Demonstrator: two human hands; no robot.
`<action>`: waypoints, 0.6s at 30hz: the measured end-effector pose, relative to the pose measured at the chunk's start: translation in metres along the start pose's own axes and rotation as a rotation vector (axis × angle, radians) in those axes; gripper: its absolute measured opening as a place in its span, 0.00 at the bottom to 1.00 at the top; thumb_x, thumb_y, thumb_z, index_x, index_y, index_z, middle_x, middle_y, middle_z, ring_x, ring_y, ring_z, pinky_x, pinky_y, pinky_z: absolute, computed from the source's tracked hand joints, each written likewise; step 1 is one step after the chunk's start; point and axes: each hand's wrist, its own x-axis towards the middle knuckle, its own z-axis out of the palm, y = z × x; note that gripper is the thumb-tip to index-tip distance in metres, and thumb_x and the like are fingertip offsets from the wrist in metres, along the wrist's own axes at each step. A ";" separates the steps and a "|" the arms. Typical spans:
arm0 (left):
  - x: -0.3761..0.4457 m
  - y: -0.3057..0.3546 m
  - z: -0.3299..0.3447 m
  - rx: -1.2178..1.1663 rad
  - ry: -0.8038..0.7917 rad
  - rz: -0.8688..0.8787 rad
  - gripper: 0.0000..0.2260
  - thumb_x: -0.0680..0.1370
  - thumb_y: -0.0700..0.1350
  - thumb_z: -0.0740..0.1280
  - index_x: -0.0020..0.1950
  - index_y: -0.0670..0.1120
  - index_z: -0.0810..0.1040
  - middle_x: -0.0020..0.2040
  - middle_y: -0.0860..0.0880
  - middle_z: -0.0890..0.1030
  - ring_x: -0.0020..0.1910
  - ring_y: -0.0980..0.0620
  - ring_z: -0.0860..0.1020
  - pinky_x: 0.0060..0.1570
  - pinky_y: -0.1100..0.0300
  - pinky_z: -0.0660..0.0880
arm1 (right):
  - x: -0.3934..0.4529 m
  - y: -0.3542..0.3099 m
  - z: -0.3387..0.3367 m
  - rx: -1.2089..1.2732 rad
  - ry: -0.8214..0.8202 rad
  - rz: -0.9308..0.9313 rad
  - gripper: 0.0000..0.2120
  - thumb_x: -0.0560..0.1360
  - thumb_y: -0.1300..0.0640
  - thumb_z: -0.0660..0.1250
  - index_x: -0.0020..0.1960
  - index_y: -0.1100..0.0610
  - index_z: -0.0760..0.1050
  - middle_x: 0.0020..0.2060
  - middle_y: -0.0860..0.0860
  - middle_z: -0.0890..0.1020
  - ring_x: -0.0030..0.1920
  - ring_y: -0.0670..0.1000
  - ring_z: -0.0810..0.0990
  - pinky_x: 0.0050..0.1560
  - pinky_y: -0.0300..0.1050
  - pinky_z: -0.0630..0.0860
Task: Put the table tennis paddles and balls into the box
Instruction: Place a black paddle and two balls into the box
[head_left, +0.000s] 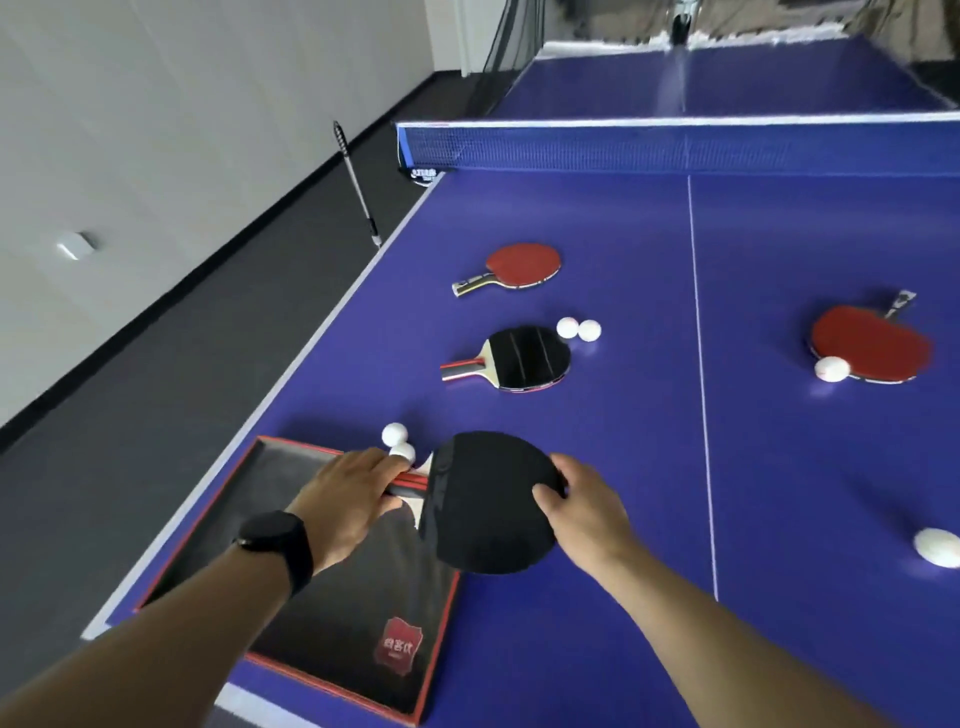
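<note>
Black paddle (488, 501) held over the far right edge of the box (291, 561), handle gripped by left hand (345, 499), blade rim pinched by right hand (576, 506). Two balls (397, 441) just beyond the box; three more paddles, other balls scattered farther off on the blue bench (597, 415).

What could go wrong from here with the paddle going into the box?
1. The black paddle, held by both hands, left hand on the handle and right hand on the blade edge, overhangs the box rim; lowered as is, it may catch the rim.
2. Two balls sit right beside the left hand's fingers; a nudge could send them rolling.
3. The ball near the right edge looks free to roll off.
</note>
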 end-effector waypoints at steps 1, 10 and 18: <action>-0.003 -0.021 0.001 -0.014 -0.009 -0.019 0.18 0.78 0.48 0.69 0.67 0.50 0.75 0.56 0.49 0.80 0.56 0.45 0.79 0.58 0.51 0.74 | 0.005 -0.012 0.018 0.000 -0.019 -0.006 0.16 0.77 0.50 0.63 0.63 0.51 0.73 0.57 0.50 0.77 0.53 0.52 0.75 0.47 0.43 0.69; -0.018 -0.130 0.038 -0.007 -0.117 -0.050 0.18 0.78 0.51 0.68 0.67 0.58 0.73 0.56 0.55 0.76 0.60 0.49 0.74 0.58 0.53 0.71 | 0.024 -0.058 0.130 -0.234 -0.083 0.012 0.11 0.73 0.45 0.66 0.51 0.50 0.73 0.47 0.46 0.79 0.47 0.51 0.78 0.43 0.50 0.80; -0.004 -0.145 0.075 -0.084 -0.230 0.022 0.10 0.80 0.53 0.65 0.61 0.55 0.75 0.53 0.54 0.73 0.57 0.50 0.75 0.51 0.56 0.73 | 0.032 -0.065 0.147 -0.555 -0.010 0.071 0.16 0.76 0.46 0.66 0.59 0.53 0.72 0.50 0.51 0.78 0.51 0.52 0.76 0.43 0.44 0.74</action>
